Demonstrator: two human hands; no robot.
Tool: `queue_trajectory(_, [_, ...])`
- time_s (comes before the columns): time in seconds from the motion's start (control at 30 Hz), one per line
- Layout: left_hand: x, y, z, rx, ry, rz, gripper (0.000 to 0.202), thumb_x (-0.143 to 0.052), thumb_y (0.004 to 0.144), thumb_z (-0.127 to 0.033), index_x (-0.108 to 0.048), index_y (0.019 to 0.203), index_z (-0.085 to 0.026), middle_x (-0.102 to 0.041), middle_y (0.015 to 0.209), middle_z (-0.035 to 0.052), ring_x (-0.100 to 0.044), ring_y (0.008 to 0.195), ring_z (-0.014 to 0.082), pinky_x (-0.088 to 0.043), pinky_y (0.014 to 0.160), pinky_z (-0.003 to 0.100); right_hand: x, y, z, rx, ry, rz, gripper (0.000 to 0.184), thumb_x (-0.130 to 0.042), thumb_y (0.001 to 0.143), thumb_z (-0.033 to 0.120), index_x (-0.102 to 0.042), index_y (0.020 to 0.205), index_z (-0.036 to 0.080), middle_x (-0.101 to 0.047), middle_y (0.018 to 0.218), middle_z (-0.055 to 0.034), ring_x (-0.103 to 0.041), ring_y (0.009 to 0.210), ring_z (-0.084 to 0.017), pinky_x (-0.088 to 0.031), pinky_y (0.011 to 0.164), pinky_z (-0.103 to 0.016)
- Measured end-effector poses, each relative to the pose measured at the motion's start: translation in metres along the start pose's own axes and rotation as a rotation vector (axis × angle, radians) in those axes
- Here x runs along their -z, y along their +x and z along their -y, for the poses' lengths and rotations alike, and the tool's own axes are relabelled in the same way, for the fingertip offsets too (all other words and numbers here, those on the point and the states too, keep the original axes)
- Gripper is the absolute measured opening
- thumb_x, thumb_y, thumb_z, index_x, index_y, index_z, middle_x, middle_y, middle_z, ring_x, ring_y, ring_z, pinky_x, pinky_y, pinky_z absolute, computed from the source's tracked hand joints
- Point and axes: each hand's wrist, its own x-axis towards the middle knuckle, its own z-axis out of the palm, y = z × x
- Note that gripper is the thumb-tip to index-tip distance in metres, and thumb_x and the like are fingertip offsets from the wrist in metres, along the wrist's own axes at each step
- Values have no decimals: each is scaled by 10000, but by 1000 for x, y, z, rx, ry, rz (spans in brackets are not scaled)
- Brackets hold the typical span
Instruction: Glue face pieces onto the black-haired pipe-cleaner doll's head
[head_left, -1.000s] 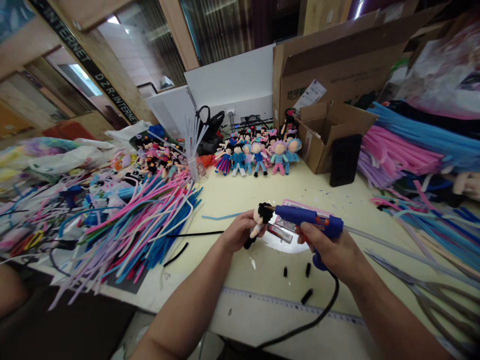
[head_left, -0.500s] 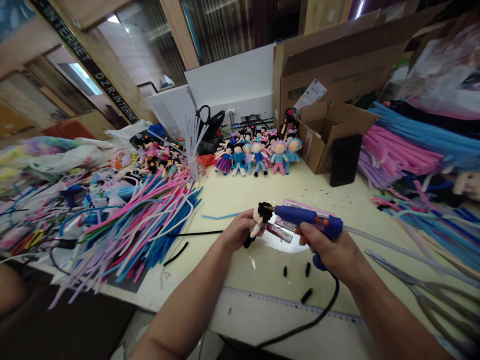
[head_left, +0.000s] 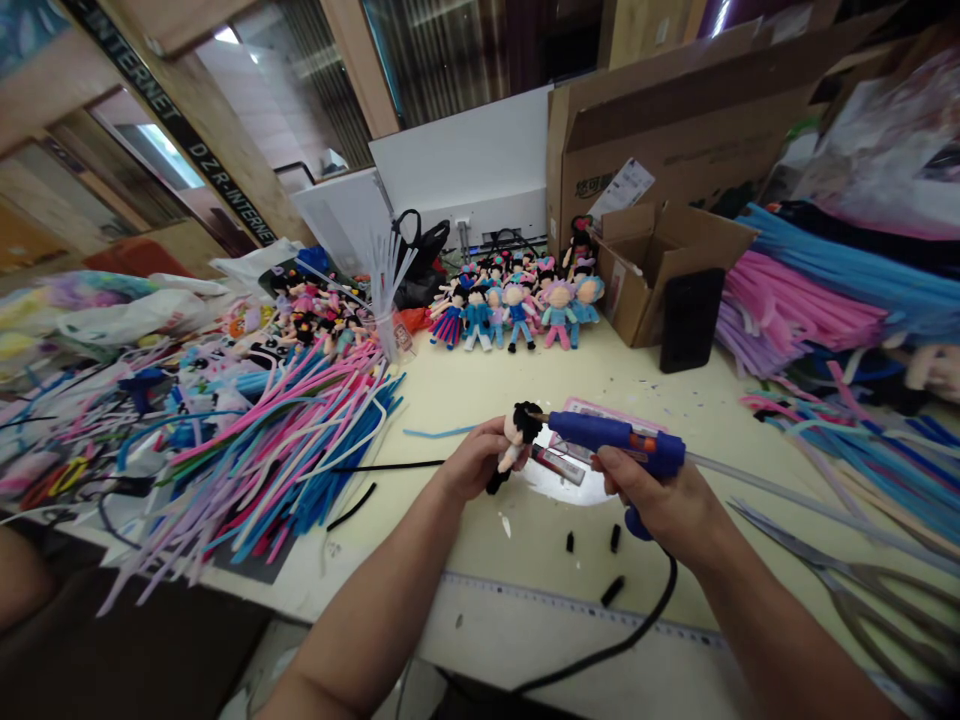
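My left hand [head_left: 480, 458] is closed around a small doll [head_left: 517, 432] with black hair, a pale head and a dark lower end. In my right hand [head_left: 660, 495] is a blue glue gun [head_left: 611, 432], gripped by its handle. Its nozzle points left and meets the doll's black hair, or nearly so; I cannot tell if they touch. A long clear glue stick [head_left: 787, 505] runs out of the gun's back. The black cord [head_left: 645, 625] hangs from its handle. Below the hands lie several short black pieces [head_left: 613, 590].
Large scissors [head_left: 855, 590] lie at the right. A heap of coloured pipe cleaners [head_left: 300, 450] covers the left side. Finished dolls [head_left: 517, 310] stand in rows at the back, near an open cardboard box [head_left: 637, 270] and a black phone-shaped object [head_left: 691, 320]. A ruler strip [head_left: 555, 603] edges the table.
The doll has shifted very slightly left in my left hand, its head turning a little. The glue gun stays almost in the same place.
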Motion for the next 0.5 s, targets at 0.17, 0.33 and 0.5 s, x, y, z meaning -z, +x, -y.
queue_trajectory(0.17, [0,0,0,-1,-8,-2,205,-587,554,-218,-602,732,-119,-584,613,38,-513,520,119,-343,541,253,0,-1,3,33,16,3,342,-562,807,508,-672,677,211,-547,530,3,-529,546,-156,-423,498,-275])
queue_trajectory(0.33, [0,1,1,-2,-20,-11,202,-587,553,-217,-603,730,-121,-579,620,36,-514,519,121,-351,546,259,-1,-1,5,50,31,-17,335,-577,799,483,-657,624,209,-543,516,-2,-530,537,-155,-406,459,-262])
queue_trajectory(0.5, [-1,1,-1,-1,-17,-21,178,-584,547,-204,-593,705,-121,-572,607,35,-503,512,117,-350,550,262,-3,-3,3,0,43,-37,313,-600,782,487,-692,700,199,-557,527,1,-535,536,-154,-402,435,-253])
